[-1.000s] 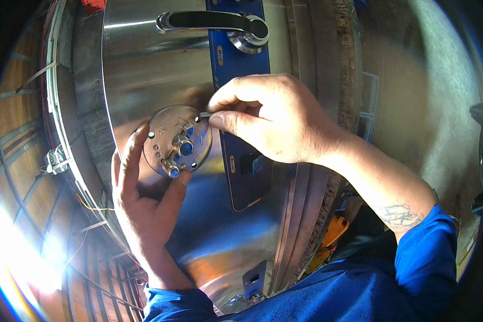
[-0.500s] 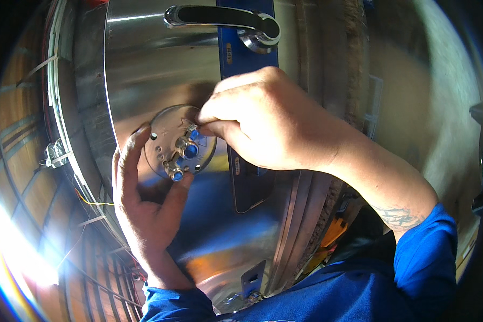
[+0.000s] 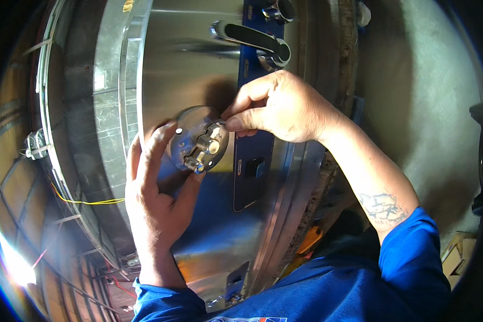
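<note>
A round metal plate point(image 3: 189, 133) with small holes and several short cylindrical fittings is in front of the shiny metal door. My left hand point(image 3: 158, 201) grips it, fingers along its left rim and thumb at the lower edge. Across the plate's face runs a row of metal fittings point(image 3: 205, 144), the middle one with a round end. At the plate's upper right edge my right hand point(image 3: 276, 107) is closed in a pinch beside the uppermost fitting. Whatever lies between those fingertips is too small to make out.
Beyond my right hand, a black and chrome lever handle point(image 3: 252, 40) sits on a long blue lock plate point(image 3: 245, 185) on the metal door point(image 3: 193, 75). A yellow wire point(image 3: 91, 202) runs at the left, by a metal frame. Cardboard point(image 3: 459, 257) lies at the lower right.
My view has shifted, so the door handle appears lower and farther right. The plate has tilted in my left hand. My right fingers remain pinched at its upper right edge.
</note>
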Motion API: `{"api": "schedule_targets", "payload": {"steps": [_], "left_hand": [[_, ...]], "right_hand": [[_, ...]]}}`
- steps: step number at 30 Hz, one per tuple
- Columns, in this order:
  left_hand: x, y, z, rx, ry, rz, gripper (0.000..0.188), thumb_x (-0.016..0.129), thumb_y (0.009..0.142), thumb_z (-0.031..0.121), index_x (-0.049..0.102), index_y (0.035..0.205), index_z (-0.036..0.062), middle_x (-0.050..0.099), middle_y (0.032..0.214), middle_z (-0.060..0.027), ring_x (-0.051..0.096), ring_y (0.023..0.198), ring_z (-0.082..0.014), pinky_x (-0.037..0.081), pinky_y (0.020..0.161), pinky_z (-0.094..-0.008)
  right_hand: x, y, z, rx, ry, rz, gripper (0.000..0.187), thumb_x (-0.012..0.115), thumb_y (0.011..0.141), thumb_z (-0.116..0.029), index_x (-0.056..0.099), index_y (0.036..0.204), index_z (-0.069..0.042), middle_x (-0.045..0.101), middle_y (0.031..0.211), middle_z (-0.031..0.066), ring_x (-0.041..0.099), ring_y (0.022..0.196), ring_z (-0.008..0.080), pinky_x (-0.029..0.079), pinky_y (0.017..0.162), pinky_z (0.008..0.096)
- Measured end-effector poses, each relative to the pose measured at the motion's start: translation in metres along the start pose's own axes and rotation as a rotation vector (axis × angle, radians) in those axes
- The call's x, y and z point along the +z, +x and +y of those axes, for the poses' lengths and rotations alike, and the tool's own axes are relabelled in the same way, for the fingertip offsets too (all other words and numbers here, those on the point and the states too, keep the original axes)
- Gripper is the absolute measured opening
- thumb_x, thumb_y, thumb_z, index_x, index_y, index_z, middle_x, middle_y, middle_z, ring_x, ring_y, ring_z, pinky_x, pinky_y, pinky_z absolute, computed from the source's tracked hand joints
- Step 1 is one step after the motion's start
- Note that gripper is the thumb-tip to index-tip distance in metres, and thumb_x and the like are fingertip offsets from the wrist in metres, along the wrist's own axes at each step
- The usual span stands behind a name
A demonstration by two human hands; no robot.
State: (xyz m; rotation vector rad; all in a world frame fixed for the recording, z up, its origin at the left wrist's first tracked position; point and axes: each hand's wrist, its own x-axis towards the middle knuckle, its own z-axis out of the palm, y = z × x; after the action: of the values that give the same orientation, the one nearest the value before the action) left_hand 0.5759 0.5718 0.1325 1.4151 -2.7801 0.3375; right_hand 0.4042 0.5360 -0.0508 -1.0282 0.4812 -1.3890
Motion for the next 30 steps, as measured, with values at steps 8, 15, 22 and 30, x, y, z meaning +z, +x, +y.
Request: {"api": "schedule_targets", "payload": {"steps": [8,15,22,30], "left_hand": [[-0.014,0.003,0.004,-0.082,-0.135,-0.095,0.065,0.075,0.076,0.004,0.058,0.137,0.0176,0.053,0.137,-0.0238,0.057,0.120,-0.0460,0.050,0.099,-0.0484],[-0.018,0.003,-0.012,-0.018,-0.261,-0.100,0.066,0.073,0.079,0.001,0.055,0.140,0.0184,0.050,0.140,-0.0231,0.062,0.113,-0.0469,0.054,0.094,-0.0481],[-0.026,-0.012,-0.056,0.013,-1.133,-0.077,0.079,0.075,0.084,0.009,0.037,0.153,0.0089,0.050,0.138,-0.0243,0.064,0.112,-0.0381,0.054,0.092,-0.0409],[0.120,-0.065,-0.198,-0.351,-0.696,-0.272,0.021,0.066,0.083,0.006,0.076,0.102,0.0057,0.074,0.096,-0.0139,0.070,0.081,-0.0309,0.056,0.079,-0.0391]], "right_hand": [[0.014,-0.004,0.011,0.052,0.111,0.039,0.017,0.078,0.087,-0.004,0.073,0.101,0.004,0.075,0.088,0.0111,0.072,0.084,0.0180,0.059,0.080,0.0315],[0.016,-0.004,0.005,0.219,-0.019,0.205,0.015,0.076,0.083,0.002,0.074,0.098,0.001,0.075,0.090,0.0088,0.071,0.084,0.0147,0.058,0.078,0.0295],[0.002,-0.006,-0.021,0.227,-0.602,0.301,0.022,0.072,0.079,0.003,0.073,0.101,0.000,0.074,0.097,0.0061,0.068,0.088,0.0144,0.055,0.081,0.0292],[-0.025,-0.010,-0.019,0.189,-0.711,0.244,0.034,0.075,0.086,-0.010,0.064,0.116,0.003,0.070,0.107,0.0051,0.064,0.096,0.0149,0.050,0.089,0.0306]]}}
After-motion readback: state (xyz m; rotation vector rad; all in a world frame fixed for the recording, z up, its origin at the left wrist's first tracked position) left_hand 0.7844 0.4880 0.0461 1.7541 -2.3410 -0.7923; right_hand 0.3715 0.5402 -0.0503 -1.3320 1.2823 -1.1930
